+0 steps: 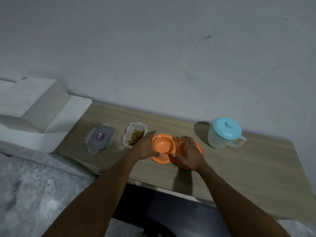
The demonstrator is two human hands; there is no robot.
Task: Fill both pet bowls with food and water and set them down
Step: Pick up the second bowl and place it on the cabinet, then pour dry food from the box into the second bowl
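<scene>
Currently an orange double pet bowl (168,148) is seen near the middle of a wooden table (239,168), with both hands laid against it. The left hand (147,147) is pressed to the rim at the bowl's 9 o'clock side, fingers extended, thumb hooked over the near edge. The right hand (191,153) is spread flat over the 3 o'clock basin, fingers open; nothing is gripped by it, and that basin's contents are hidden. The visible basin is noted as empty.

At 9 o'clock of the bowl, just beside the left hand, an open food container (134,137) with brown kibble is found; its lid (100,138) is laid further out. At 2 o'clock, apart from the bowl, a lidded water jug (224,134) is placed.

Risks judged: the container could be knocked by the left wrist if the bowl is slid leftward, and kibble scattered. Water could be slopped into the food basin, the two being joined.
</scene>
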